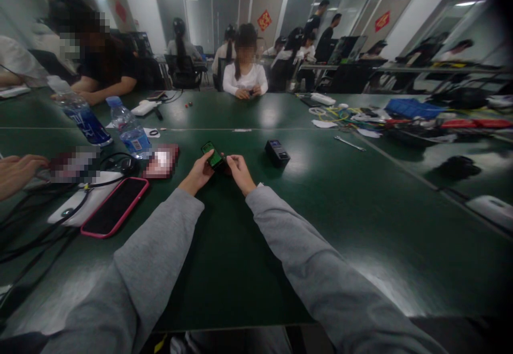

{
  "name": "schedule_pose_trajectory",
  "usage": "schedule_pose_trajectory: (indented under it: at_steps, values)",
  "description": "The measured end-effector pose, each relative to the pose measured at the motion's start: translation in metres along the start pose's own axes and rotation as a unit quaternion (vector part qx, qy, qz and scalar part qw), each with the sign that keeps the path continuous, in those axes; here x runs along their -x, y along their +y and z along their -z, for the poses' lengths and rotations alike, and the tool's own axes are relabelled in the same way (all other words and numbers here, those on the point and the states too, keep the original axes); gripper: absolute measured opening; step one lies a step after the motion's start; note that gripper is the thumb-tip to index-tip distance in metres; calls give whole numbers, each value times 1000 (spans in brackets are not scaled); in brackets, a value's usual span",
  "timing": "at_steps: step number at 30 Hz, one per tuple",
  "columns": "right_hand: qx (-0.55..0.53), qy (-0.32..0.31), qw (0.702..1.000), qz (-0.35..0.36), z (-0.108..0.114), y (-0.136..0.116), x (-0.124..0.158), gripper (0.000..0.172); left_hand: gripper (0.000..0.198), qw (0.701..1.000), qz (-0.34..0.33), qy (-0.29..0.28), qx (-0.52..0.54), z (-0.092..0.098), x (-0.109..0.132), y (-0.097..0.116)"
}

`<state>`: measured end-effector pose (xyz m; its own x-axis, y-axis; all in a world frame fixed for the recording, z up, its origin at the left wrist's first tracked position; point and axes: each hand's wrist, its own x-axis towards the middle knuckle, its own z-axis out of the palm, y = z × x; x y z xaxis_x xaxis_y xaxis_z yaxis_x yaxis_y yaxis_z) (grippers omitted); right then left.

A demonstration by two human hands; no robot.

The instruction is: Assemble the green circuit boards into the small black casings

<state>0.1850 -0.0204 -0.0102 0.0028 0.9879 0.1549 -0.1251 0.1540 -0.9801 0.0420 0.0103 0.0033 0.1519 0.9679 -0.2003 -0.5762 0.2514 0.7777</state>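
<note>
My left hand point(201, 172) is closed around a small flat piece with a green face like a circuit board point(214, 156) and a dark edge, the thumb lying on its face. At the right end of this board, my right hand point(239, 172) is closed in a pinch. Something dark shows between the two hands, too small to name, and what the right fingertips grip is hidden. Both hands are just above the dark green table point(232, 258). To the right of them a black box-shaped device point(277, 153) with a small screen-like panel rests on the table.
On the left lie a pink-edged phone point(115, 207), a white power bank point(84, 199) with black cables, a red-cased item point(161, 161) and two water bottles point(130, 129). A co-worker's hand point(20, 175) is beside them. Further right are a wrench point(350, 143) and heaped cables point(360, 116).
</note>
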Motion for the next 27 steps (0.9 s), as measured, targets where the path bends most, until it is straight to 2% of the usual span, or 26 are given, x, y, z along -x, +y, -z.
schedule_pose_trajectory:
  at_steps: [9,16,27]
  values:
    - [11,-16,1000,3,1,-1,0,48,34,999,6,15,48,1,-1,1]
    - [25,-6,1000,12,2,4,-1,50,27,1000,3,-3,7,4,-3,-2]
    - [32,-7,999,18,2,9,-5,48,28,1000,-18,-17,6,1,-2,-3]
